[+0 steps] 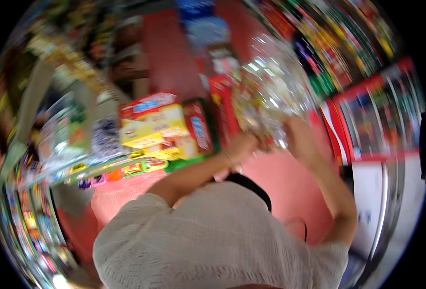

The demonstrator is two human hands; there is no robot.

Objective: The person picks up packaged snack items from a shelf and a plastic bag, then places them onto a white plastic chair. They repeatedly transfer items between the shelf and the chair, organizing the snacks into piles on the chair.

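Note:
A large clear plastic bag (pixel 274 83), shiny and blurred, with yellowish and red contents, lies in front of me. My left hand (pixel 242 146) is at its near left edge, beside a red package (pixel 224 104). At the bag's near right side is my right hand (pixel 298 135), with the fingers towards the plastic. Motion blur hides the fingertips of both hands, so their grip cannot be told. Left of my left hand, yellow and red boxes (pixel 155 126) stand together near a dark red box with a green edge (pixel 199 126).
Shelves of colourful packages (pixel 34 220) run along the left. A glass-fronted cooler with a red frame (pixel 379 115) stands at the right, below more stocked shelves (pixel 328 43). Clear plastic packs (pixel 66 133) lie at the left. Blue packaging (pixel 196 9) is beyond, over a red floor.

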